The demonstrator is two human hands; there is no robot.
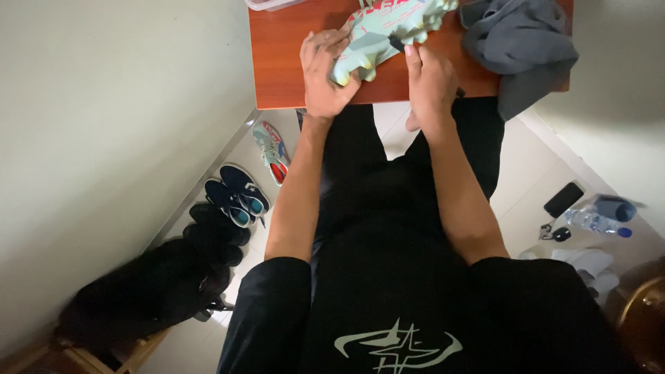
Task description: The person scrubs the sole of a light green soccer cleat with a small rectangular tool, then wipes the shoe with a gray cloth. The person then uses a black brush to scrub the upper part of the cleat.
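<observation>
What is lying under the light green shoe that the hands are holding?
The light green shoe rests on the reddish-brown table. The left hand covers its near end, so anything underneath there stays hidden.

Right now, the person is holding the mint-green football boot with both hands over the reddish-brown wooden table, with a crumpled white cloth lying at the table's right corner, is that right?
Not quite: in the head view the crumpled cloth is dark grey, not white. The rest holds: the left hand and right hand hold the mint-green football boot over the reddish-brown wooden table.
</observation>
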